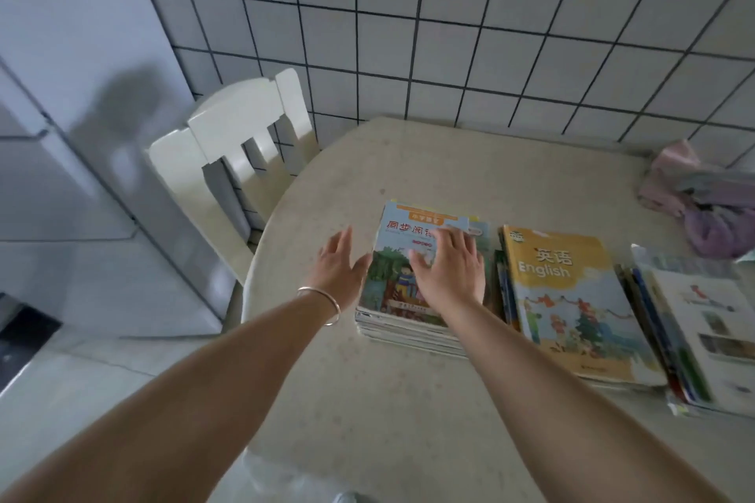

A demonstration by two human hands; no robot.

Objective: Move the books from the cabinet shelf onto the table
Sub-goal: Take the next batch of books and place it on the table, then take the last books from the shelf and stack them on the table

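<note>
A stack of books with a blue-green cover on top lies on the beige round table. My right hand rests flat on that top cover, fingers spread. My left hand, a bangle on its wrist, is open beside the stack's left edge, thumb near the cover. To the right lies a second stack topped by a yellow "English" book, and a third stack topped by a white book sits at the right edge. The cabinet shelf is out of view.
A white chair stands at the table's left. A tiled wall runs behind. A pink and purple cloth bundle lies at the table's back right. A pale cabinet or fridge stands on the left.
</note>
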